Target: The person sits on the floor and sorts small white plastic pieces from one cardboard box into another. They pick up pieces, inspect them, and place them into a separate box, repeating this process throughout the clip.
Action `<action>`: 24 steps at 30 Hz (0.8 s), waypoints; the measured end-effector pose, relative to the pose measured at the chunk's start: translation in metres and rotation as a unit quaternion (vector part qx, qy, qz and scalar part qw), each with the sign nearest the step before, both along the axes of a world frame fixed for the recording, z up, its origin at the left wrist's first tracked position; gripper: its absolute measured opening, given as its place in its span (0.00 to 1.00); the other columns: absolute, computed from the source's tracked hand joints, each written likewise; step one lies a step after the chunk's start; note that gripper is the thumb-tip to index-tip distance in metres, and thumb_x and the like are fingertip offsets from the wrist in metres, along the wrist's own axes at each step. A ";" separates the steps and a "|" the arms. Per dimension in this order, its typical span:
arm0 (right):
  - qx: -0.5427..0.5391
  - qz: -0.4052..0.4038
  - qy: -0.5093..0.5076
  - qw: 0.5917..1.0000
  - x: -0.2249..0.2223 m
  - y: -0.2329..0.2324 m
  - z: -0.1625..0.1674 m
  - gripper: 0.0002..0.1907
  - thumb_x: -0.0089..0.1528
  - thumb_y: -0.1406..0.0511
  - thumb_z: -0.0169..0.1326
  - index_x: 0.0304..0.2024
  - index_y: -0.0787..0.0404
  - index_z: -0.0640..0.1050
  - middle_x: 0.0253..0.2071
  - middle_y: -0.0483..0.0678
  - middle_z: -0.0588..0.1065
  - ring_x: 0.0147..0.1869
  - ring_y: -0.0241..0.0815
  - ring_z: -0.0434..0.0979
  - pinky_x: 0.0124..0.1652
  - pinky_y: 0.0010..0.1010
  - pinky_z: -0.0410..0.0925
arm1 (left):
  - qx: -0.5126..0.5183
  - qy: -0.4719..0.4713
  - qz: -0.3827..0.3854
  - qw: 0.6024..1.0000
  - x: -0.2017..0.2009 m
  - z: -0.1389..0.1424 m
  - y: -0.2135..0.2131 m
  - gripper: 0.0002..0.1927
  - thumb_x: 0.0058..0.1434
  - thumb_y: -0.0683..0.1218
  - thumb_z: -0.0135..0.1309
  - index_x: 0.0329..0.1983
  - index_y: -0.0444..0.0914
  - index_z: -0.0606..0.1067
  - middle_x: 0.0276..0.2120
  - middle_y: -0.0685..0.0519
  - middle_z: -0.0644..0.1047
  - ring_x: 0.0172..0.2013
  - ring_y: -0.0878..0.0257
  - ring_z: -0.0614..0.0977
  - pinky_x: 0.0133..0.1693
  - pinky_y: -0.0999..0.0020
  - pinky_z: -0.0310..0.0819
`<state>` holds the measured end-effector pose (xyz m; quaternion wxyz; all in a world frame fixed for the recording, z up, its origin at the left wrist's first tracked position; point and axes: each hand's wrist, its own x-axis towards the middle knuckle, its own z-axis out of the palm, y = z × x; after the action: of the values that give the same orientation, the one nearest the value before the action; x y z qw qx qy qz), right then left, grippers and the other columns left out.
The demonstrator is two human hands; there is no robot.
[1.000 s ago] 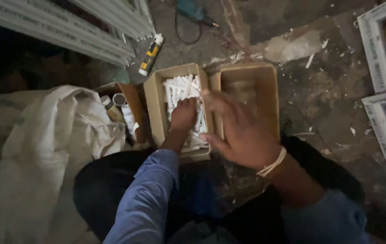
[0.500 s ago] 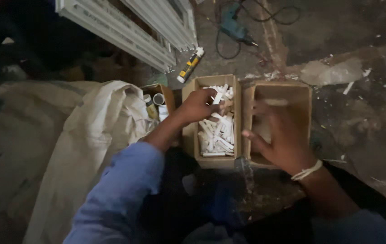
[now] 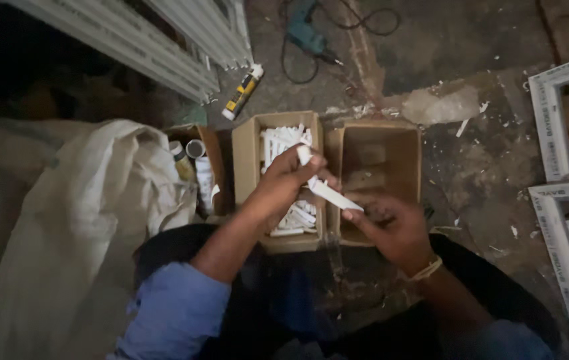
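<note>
Pinching the white plastic strip (image 3: 328, 192) at its upper end in my left hand (image 3: 289, 179), I see its long axis slant down-right to my right hand's (image 3: 391, 227) closed fingertips, above the two cardboard boxes (image 3: 252, 175).

- Dim, grainy scene; weak light falls from above onto the white strip (image 3: 324, 189) and the floor (image 3: 471, 40).
- The upper left corner sinks into black shadow.
- Soft focus throughout, no glare, and straight frames bend slightly at the edges.
</note>
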<state>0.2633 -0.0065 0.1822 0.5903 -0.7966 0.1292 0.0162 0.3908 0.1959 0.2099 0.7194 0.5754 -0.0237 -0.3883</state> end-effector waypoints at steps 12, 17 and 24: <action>0.177 -0.041 0.071 0.981 0.006 0.014 0.010 0.22 0.58 0.73 0.63 0.56 0.66 0.79 0.43 0.49 0.82 0.45 0.34 0.80 0.42 0.27 0.73 | -0.056 -0.157 0.030 0.985 -0.009 -0.032 0.008 0.16 0.74 0.50 0.52 0.57 0.35 0.73 0.39 0.58 0.76 0.37 0.71 0.73 0.39 0.73 0.69; 0.194 -0.047 0.103 0.974 -0.003 0.012 0.006 0.21 0.57 0.73 0.62 0.54 0.66 0.80 0.44 0.47 0.82 0.46 0.34 0.80 0.44 0.28 0.73 | -0.005 -0.038 -0.013 0.999 -0.022 -0.014 0.010 0.14 0.70 0.47 0.56 0.53 0.36 0.80 0.36 0.57 0.80 0.35 0.71 0.76 0.38 0.72 0.72; 0.204 -0.045 0.050 0.977 -0.016 0.002 -0.009 0.18 0.58 0.74 0.63 0.51 0.69 0.80 0.45 0.50 0.82 0.50 0.37 0.81 0.48 0.32 0.74 | -0.054 -0.116 0.014 0.992 -0.025 -0.014 0.002 0.10 0.68 0.45 0.58 0.46 0.33 0.79 0.43 0.54 0.83 0.45 0.69 0.81 0.49 0.71 0.76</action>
<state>0.2472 -0.0042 0.1733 0.7333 -0.6510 0.1880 0.0558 0.3657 0.1977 0.1957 0.7472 0.5771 -0.1197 -0.3072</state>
